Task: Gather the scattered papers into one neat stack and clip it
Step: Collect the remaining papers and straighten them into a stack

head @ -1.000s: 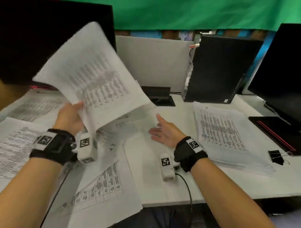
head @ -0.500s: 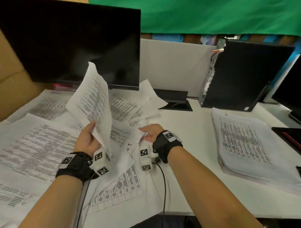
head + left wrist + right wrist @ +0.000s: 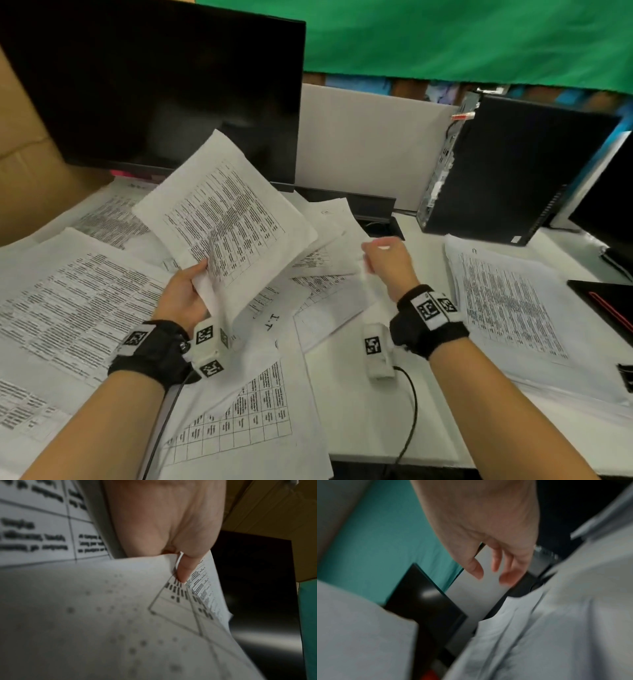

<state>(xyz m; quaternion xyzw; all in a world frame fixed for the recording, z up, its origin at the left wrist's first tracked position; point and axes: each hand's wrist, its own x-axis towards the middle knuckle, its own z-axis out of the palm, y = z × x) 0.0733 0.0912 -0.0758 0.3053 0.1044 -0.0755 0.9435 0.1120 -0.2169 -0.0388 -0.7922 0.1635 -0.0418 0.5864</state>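
We log the left hand raised above the worktop, gripping a printed sheet by its near lower edge; the left wrist view shows the thumb pressed on the printed face with the paper pinched beneath it. The sheet stands tilted up and away from that hand, its top corner in front of the dark monitor. We cannot tell whether the hand grips one sheet or several. The right hand hangs just above the papers, motion-blurred; in the right wrist view its fingers are loosely extended and hold nothing. Scattered papers lie overlapping on the worktop below and between both hands; more printed sheets spread out to the left of the left hand. A gridded sheet lies nearest us, under the left wrist. Well to the right of the right hand sits a thick stack of paper, flat on the worktop, edges roughly aligned. A black binder clip lies at the right frame edge, just beside the near corner of that stack, only partly in view. Beyond the right hand stands a black computer tower. A cable runs from the right wrist unit toward the near worktop edge.
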